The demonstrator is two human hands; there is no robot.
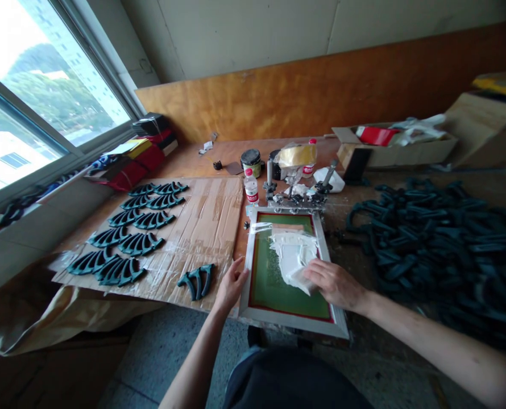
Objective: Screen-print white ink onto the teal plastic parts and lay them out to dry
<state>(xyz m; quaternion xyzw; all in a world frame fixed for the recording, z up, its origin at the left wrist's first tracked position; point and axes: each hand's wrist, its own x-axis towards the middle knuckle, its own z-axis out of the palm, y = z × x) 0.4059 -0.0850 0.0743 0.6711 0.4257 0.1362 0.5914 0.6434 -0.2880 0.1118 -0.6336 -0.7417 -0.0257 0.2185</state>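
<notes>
A metal-framed screen with a green mesh lies on the table before me, its far edge at a clamp assembly. My right hand pinches the near end of a crumpled white cloth or wipe resting on the mesh. Along the frame's left edge is my left hand, fingers closed at the rim; whether it grips the frame is hard to make out. Left of it, a few dark green curved parts sit on a cardboard sheet.
Rows of dark green parts cover the cardboard's left side. A large heap of them lies at the right. Behind the screen stand a bottle, a dark jar and an open carton.
</notes>
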